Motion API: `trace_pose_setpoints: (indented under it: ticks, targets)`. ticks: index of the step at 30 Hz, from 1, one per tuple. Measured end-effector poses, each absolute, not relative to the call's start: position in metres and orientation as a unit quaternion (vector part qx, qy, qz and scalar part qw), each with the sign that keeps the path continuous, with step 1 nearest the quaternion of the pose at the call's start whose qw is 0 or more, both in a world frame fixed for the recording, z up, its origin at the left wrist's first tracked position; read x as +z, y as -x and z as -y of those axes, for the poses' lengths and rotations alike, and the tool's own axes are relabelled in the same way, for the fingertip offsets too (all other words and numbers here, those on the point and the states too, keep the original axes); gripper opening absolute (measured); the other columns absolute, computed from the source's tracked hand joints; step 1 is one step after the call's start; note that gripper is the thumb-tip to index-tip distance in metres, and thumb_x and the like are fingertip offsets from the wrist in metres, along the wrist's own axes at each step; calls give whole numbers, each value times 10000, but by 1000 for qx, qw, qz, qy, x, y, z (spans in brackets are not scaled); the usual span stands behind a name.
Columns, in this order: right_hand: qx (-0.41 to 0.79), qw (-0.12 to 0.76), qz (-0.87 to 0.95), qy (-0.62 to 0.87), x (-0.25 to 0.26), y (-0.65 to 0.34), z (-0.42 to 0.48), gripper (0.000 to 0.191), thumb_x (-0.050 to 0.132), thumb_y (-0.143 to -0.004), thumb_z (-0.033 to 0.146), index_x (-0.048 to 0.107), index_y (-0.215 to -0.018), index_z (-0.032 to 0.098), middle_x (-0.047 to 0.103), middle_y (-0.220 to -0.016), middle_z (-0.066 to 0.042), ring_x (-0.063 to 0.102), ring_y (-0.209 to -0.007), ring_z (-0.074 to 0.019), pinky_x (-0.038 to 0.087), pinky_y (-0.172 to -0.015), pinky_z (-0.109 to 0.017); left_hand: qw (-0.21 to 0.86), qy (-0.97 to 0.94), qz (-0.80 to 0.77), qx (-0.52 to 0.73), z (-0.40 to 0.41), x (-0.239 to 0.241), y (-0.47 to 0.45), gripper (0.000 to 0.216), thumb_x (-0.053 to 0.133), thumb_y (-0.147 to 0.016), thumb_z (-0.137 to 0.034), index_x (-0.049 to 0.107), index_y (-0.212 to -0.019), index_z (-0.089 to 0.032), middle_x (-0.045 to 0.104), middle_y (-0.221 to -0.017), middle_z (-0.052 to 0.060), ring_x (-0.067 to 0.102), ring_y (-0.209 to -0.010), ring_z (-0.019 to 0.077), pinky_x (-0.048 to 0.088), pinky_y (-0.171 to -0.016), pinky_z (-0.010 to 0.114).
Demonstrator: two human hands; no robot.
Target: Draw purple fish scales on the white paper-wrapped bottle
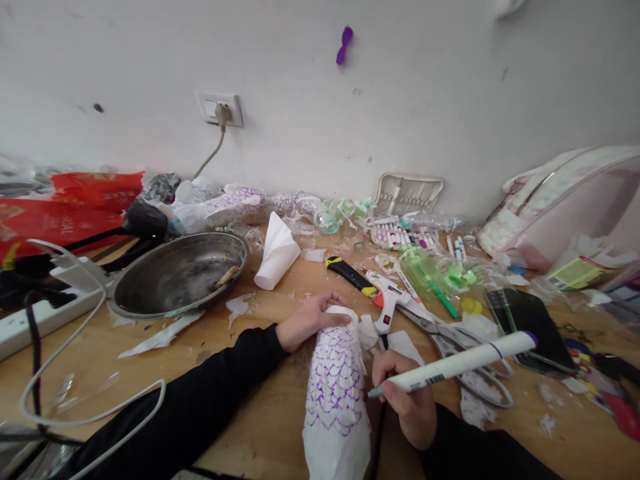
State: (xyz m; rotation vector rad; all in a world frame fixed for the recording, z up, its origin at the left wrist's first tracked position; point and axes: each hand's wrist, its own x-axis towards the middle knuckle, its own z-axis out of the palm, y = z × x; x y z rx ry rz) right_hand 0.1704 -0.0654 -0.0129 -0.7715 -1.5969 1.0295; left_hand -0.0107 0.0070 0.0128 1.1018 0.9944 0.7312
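Observation:
My left hand [311, 319] rests on the far end of a white, paper-covered form [336, 393] lying on the wooden table [260, 400], fingers curled over its top. Purple scale-like arcs cover the form's upper half. My right hand [404, 393] is closed on a white marker [455, 364] with a purple end, its tip touching the form's right side near the lowest row of arcs. Both sleeves are black.
A metal pan [177, 273] sits at the left beside a white power strip [45, 313] and cables. A paper cone [276, 255], utility knife [350, 275], glue gun [387, 308], scissors [453, 347], phone [530, 327], markers [405, 237] and scraps crowd the far and right side.

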Motion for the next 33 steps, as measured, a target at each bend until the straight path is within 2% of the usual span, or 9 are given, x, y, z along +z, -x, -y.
trace_pose_setpoints:
  ticks: [3,7,15,22,33]
  targets:
    - [394,531,676,325,-9,-171,64,326,451,-859,429,493,-635,196,431,-531,36,398,-488,-114,319,-474,-242,699,-483,-400,344,-6,11,10,432,729,-584,-349,482,-896,-181,557,-763,-27,488,-661,110,354,-635,243]
    - [385,518,698,311,-5,-169,64,319,440,-860,421,477,-633,198,438,-538,29,417,-498,-123,338,-482,-254,654,-546,-398,341,-7,5,11,363,668,-649,-401,506,-882,-175,530,-782,-18,468,-704,122,354,-652,249]
    - [317,490,770,260,7,-164,70,114,465,-756,227,459,-645,205,479,-536,25,440,-500,-119,343,-485,-252,535,-639,-457,309,-8,-3,9,356,574,-726,-475,510,-903,-173,520,-828,3,466,-772,150,386,-709,275]
    - [274,493,780,270,8,-160,73,81,465,-635,134,458,-642,215,475,-505,35,446,-474,-118,340,-474,-244,544,-635,-453,310,-9,-7,10,360,557,-726,-478,498,-908,-173,506,-817,-1,446,-753,144,373,-691,270]
    - [275,486,778,287,11,-156,77,64,455,-645,163,433,-605,208,457,-491,37,435,-481,-117,308,-488,-255,551,-634,-445,310,-9,-7,9,353,569,-725,-465,501,-907,-171,515,-816,-2,456,-749,141,375,-701,275]
